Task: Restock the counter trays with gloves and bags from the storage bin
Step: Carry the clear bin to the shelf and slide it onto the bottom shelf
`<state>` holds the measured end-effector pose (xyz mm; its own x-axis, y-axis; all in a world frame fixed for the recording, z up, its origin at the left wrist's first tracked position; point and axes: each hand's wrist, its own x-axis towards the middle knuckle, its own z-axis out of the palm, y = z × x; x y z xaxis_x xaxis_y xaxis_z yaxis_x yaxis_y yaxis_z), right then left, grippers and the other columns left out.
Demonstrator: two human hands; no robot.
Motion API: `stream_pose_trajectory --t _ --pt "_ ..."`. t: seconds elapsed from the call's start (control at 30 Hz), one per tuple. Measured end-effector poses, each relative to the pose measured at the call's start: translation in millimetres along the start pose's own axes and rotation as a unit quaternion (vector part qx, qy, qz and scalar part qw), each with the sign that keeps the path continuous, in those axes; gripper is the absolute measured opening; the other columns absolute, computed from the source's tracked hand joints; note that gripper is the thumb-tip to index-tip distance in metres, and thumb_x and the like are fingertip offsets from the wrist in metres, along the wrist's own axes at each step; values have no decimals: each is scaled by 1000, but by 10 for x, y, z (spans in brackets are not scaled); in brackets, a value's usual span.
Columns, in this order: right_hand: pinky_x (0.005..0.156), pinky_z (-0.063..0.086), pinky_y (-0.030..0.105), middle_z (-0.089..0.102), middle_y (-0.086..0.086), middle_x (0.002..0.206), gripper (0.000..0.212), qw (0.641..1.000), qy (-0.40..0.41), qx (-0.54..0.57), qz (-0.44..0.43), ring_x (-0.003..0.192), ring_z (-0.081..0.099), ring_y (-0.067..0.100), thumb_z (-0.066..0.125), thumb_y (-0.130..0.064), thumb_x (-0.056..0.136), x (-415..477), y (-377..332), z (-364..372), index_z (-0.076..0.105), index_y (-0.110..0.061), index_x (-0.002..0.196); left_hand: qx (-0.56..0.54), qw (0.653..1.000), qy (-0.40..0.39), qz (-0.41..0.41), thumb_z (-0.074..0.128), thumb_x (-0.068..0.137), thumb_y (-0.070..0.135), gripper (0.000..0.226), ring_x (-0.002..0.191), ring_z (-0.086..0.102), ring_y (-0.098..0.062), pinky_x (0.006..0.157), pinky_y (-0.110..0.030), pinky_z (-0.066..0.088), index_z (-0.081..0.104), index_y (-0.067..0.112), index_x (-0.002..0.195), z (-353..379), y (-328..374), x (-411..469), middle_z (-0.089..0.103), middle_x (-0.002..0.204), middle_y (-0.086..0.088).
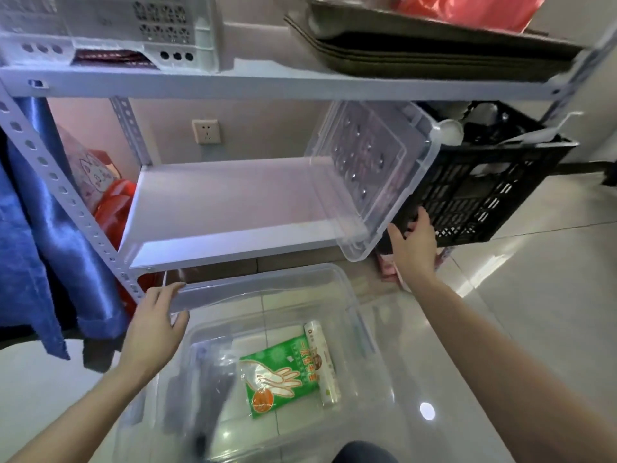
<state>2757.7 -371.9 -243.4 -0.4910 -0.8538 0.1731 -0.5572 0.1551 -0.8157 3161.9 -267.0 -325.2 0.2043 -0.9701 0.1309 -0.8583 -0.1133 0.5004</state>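
Our left hand (153, 315) grips the storage bin (267, 379) rim; our right hand (414, 243), fingers spread, steadies the tilted lid (374, 175). Gloves pack (280, 375) and bag roll (322, 362) lie inside; we should park the lid securely first.

Blurred dark item (213, 396) in bin, unidentifiable.

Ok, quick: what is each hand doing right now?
Left hand: gripping the rim of the clear storage bin.
Right hand: open, fingers spread beside the tilted clear lid, holding nothing visible.
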Motion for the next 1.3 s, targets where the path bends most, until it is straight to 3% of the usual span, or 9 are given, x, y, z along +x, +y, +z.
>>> stream_pose_trajectory --t 0.07,0.23,0.5,0.63,0.8,1.03,1.13,1.23,1.3 --pt "100 44 42 53 12 131 71 999 -13 27 14 118 53 26 61 -29 91 156 -176 -84 22 -16 149 -16 997 -3 70 66 83 11 51 109 54 -29 92 -42 45 51 15 131 17 391 96 54 121 -10" --pt "75 44 35 61 7 112 57 991 -42 116 49 96 59 26 56 -34 92 383 -495 -103 29 -24 141 -66 974 -15 215 58 89 20 51 108 48 -17 82 -28 41 42 28 137 -23 1422 277 45 122 3" --pt "50 40 32 56 8 73 23 997 -62 53 -11 61 56 25 45 -17 93 -33 -535 -284 35 -21 113 -97 945 -8 311 52 92 30 49 115 45 -6 89 -21 39 33 38 137 -238 2299 167 41 127 12" --pt "53 42 36 59 13 75 28 995 -71 62 -24 63 56 30 46 -13 88 -384 -369 -623 36 -25 111 -79 939 -14 334 55 92 32 54 122 42 -9 95 -19 35 32 35 140 -339 2563 116 39 136 9" --pt "67 57 46 63 0 84 24 993 -86 73 -42 72 64 19 54 -25 93 -820 4 -1148 43 -33 112 -57 922 -21 384 64 87 31 63 133 34 -15 106 -28 33 35 29 142 -407 3014 9 34 147 5" --pt "66 50 20 66 -13 94 34 986 -112 65 -102 75 65 1 55 -37 93 -1163 448 -1784 41 -61 111 73 884 68 456 71 81 37 83 146 11 -23 118 -37 10 22 31 148 -442 3518 -41 14 160 -2" --pt "68 46 17 66 -21 83 22 988 -112 35 -99 80 65 -2 53 -35 92 -1236 595 -1995 46 -54 101 161 867 54 469 69 82 40 82 148 5 -22 119 -47 3 22 30 148 -456 3493 14 19 158 -1" --pt "67 44 6 70 -16 90 32 989 -113 14 -93 87 64 -4 55 -21 94 -1268 780 -2182 47 -51 98 204 840 39 501 69 81 36 60 136 37 -23 117 -50 3 45 24 135 -483 3429 17 51 138 0" --pt "70 42 1 70 -8 97 37 989 -123 13 -85 93 65 7 61 -7 89 -1247 882 -2255 54 -38 109 200 821 45 533 77 75 24 42 99 63 -27 101 -48 39 61 15 112 -489 3350 -49 67 103 -5"
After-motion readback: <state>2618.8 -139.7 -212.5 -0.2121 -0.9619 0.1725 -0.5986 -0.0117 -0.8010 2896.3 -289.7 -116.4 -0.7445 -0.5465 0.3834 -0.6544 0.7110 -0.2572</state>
